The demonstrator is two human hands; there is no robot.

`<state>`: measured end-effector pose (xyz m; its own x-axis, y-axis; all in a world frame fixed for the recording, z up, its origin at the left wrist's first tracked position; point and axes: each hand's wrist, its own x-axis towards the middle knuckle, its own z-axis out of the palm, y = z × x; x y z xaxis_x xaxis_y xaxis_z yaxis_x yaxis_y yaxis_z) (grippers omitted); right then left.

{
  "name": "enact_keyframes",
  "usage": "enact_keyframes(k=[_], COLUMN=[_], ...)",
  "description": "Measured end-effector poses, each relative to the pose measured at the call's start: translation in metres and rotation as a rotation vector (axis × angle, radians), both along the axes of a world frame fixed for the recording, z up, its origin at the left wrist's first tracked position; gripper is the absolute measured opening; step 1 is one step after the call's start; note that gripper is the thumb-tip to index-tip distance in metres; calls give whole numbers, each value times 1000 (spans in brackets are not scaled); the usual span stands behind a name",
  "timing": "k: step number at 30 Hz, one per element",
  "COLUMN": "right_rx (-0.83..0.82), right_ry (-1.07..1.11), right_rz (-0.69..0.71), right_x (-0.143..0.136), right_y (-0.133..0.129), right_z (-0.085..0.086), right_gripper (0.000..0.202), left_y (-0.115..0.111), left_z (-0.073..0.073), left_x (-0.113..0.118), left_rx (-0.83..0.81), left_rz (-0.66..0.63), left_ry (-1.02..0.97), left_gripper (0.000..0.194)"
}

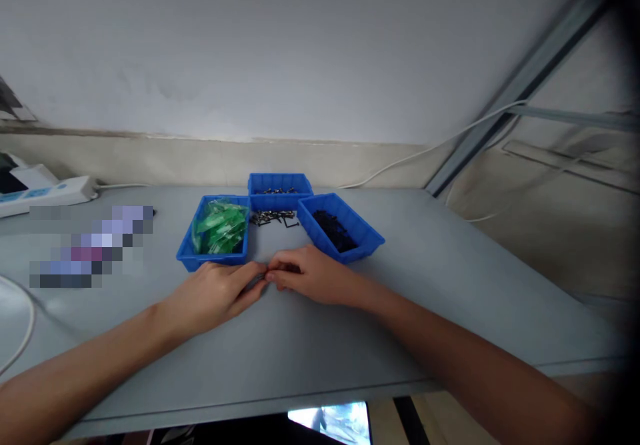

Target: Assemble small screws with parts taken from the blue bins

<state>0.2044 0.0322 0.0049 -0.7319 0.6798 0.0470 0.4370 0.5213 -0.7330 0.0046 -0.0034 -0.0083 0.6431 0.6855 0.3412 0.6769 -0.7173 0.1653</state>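
Left hand (213, 296) and right hand (316, 275) pinch a small, mostly hidden piece (267, 274) between fingertips before three blue plastic bins (369, 249): crinkly green packets (223, 226), black bits (333, 230), shiny metal parts (280, 191).

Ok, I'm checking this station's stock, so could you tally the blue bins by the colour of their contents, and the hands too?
Green contents: 1, left bin
Black contents: 1, right bin
Metallic contents: 1, back bin
Hands, left hand and right hand: 2
Total: 3 bins, 2 hands
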Motion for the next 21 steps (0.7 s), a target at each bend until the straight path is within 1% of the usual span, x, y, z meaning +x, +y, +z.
enact_keyframes(k=[4,8,10,16,21], right_rx=[-155,-245,-264,-319,-286], right_ry=[52,64,74,125,107], right_rz=[21,71,76,98,94], right_x=[1,1,1,2,4], right_y=[0,1,0,0,3], right_z=[2,4,6,8,6], right_gripper=[17,17,18,18,19], left_y=[0,0,0,0,0], left_z=[1,1,1,4,4], left_x=[0,0,0,2,0], left_rx=[74,63,58,117,133], left_rz=[-28,-38,-39,-84,-102], left_ry=[-48,-29,-21,-48,-37], left_gripper=[21,19,19,19,17])
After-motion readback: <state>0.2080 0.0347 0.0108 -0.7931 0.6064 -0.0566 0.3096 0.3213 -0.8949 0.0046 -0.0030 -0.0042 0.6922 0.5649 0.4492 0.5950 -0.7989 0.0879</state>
